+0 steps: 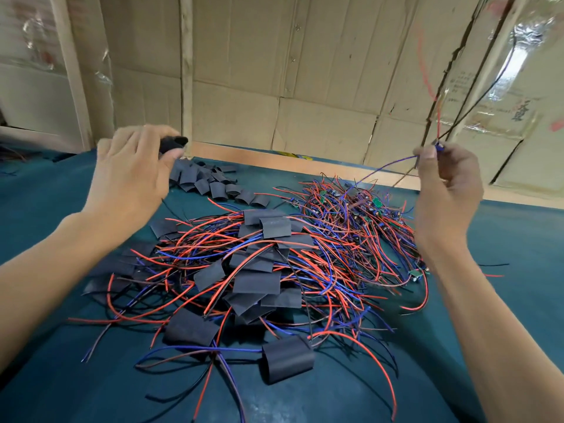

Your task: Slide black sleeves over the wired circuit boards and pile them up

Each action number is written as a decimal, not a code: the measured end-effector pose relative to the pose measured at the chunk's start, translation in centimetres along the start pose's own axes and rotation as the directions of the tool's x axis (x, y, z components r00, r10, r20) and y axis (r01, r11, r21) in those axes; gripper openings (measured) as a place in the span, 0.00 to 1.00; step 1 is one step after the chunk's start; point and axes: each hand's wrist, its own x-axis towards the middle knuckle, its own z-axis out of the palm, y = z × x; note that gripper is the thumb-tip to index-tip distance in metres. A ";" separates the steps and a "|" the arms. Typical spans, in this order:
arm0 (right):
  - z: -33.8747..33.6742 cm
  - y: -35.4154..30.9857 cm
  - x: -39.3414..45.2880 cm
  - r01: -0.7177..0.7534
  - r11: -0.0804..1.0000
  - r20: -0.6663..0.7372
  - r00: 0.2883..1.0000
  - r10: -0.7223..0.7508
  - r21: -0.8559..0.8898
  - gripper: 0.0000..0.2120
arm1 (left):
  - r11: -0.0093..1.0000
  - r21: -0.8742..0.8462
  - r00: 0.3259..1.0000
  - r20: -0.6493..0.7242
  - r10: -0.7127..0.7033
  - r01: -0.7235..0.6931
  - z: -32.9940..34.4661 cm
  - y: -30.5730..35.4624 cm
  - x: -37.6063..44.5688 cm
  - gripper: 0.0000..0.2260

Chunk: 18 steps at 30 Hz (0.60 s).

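I am looking at a small, makeshift electronics assembly workshop. My bench is covered in teal cloth (503, 239), and on it lie bulk heaps of parts: near me a pile of sleeved boards (259, 270) trailing red, blue and black wires, far right a tangle of bare green circuit boards (360, 206), far left loose black sleeves (213, 184). Flattened cardboard sheets (274, 71), taped and stapled, wall off the far side.

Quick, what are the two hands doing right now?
Left hand: fingers curled round a black sleeve, holding it up.
Right hand: pinching a bunch of wires up off the table.
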 end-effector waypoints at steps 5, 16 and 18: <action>0.5 -1.3 -0.8 -0.472 0.735 0.317 0.879 0.355 0.486 0.04 | 0.991 -0.127 0.971 -0.239 0.004 -0.035 -2.5 -1.2 1.9 0.09; 2.4 -3.5 -3.0 -0.656 0.539 0.592 0.740 0.321 0.528 0.06 | 0.865 -0.449 0.974 -0.068 0.216 -0.223 -1.7 8.4 -1.5 0.14; 2.8 -3.7 -3.8 -0.696 0.481 0.639 0.704 0.309 0.534 0.07 | 0.855 -0.498 0.988 -0.031 0.150 -0.145 -1.4 9.1 -1.9 0.13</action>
